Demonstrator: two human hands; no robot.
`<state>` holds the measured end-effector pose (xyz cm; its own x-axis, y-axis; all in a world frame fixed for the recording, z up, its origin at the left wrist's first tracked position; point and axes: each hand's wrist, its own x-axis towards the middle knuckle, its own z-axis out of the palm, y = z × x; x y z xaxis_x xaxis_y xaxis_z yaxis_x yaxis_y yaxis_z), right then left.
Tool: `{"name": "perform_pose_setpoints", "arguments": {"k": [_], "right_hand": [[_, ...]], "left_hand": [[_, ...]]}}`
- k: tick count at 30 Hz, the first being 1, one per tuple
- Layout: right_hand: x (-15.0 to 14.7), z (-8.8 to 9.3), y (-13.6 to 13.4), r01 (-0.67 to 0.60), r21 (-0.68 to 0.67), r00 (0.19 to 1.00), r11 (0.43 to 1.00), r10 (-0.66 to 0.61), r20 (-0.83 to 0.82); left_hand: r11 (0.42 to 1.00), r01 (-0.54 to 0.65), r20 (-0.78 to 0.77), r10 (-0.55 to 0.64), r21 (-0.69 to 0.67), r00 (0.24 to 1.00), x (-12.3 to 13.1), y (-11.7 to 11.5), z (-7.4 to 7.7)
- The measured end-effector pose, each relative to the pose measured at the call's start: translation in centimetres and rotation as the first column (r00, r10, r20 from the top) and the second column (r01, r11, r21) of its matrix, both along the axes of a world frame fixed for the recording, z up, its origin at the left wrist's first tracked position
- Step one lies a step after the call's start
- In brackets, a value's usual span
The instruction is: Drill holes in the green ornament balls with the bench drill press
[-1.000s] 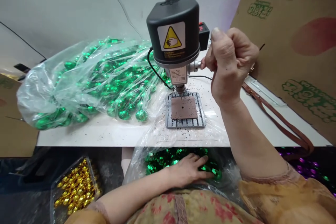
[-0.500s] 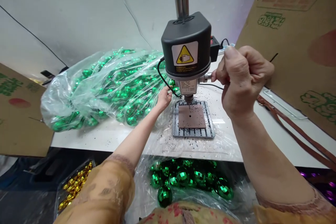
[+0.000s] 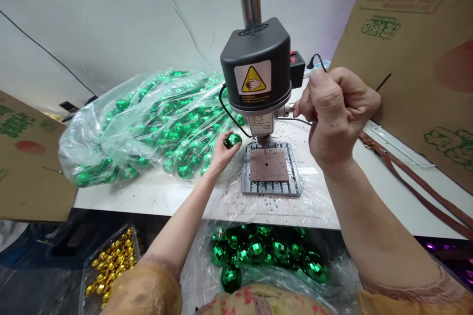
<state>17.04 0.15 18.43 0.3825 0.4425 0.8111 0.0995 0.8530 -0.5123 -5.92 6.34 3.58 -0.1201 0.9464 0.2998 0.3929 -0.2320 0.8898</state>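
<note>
My left hand [image 3: 222,153] is closed around a shiny green bauble [image 3: 232,141], just left of the drill press base [image 3: 271,188]. A brown square board [image 3: 276,166] with a dark hole lies on that base, under the chuck and bit [image 3: 263,141]. My right hand [image 3: 334,113] is a fist at the right side of the black drill press head [image 3: 256,59]. Its fingers wrap round the feed handle, most of which they hide. Behind my left hand lies a clear plastic bag [image 3: 121,128] full of green baubles.
Green baubles [image 3: 256,249] lie in plastic below the table's front edge. A clear tub of gold baubles [image 3: 113,261] stands lower left. Cardboard boxes flank the table [image 3: 33,157], [image 3: 417,49]. A brown strap [image 3: 414,182] lies at right. Dark shavings are scattered around the base.
My left hand has come back from behind the drill press toward me, now with a green bauble in its fingers. My right hand has stayed on the feed handle.
</note>
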Motion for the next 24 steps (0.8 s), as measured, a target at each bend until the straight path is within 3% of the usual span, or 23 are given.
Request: {"name": "perform_pose_setpoints", "arguments": {"k": [3, 5, 9, 12, 14, 18, 21, 24], "right_hand": [[-0.1, 0.0, 0.0, -0.005, 0.004, 1.000, 1.000, 0.005, -0.021], [-0.1, 0.1, -0.1, -0.022, 0.005, 0.999, 1.000, 0.022, -0.048], [-0.1, 0.1, -0.1, -0.047, 0.015, 0.997, 0.999, 0.048, -0.063], [0.0, 0.0, -0.2, -0.020, 0.014, 1.000, 1.000, 0.020, -0.019], [0.0, 0.0, -0.3, -0.014, 0.011, 1.000, 1.000, 0.014, -0.005], [-0.1, 0.1, -0.5, -0.057, 0.044, 0.998, 0.997, 0.058, -0.027], [-0.2, 0.2, -0.5, -0.067, 0.074, 0.996, 0.995, 0.071, -0.045], [-0.2, 0.3, -0.4, -0.059, 0.089, 0.996, 0.994, 0.065, -0.056]], "left_hand": [[0.989, 0.123, 0.231, -0.101, -0.085, 0.968, -0.3, -4.3, 0.3], [0.953, 0.250, 0.446, -0.150, -0.174, 0.882, 0.3, -6.3, 0.5], [0.848, 0.452, 0.693, -0.149, -0.277, 0.705, 1.9, -7.9, 0.7], [0.839, 0.472, 0.741, -0.129, -0.272, 0.658, 2.6, -8.1, 0.6], [0.858, 0.438, 0.702, -0.137, -0.268, 0.698, 2.8, -8.0, 0.5], [0.908, 0.368, 0.444, -0.251, -0.201, 0.860, 3.0, -7.4, 0.4], [0.922, 0.363, 0.350, -0.297, -0.139, 0.889, 3.3, -6.6, 0.4], [0.951, 0.290, 0.378, -0.231, -0.109, 0.897, 3.8, -5.7, -0.1]]}}
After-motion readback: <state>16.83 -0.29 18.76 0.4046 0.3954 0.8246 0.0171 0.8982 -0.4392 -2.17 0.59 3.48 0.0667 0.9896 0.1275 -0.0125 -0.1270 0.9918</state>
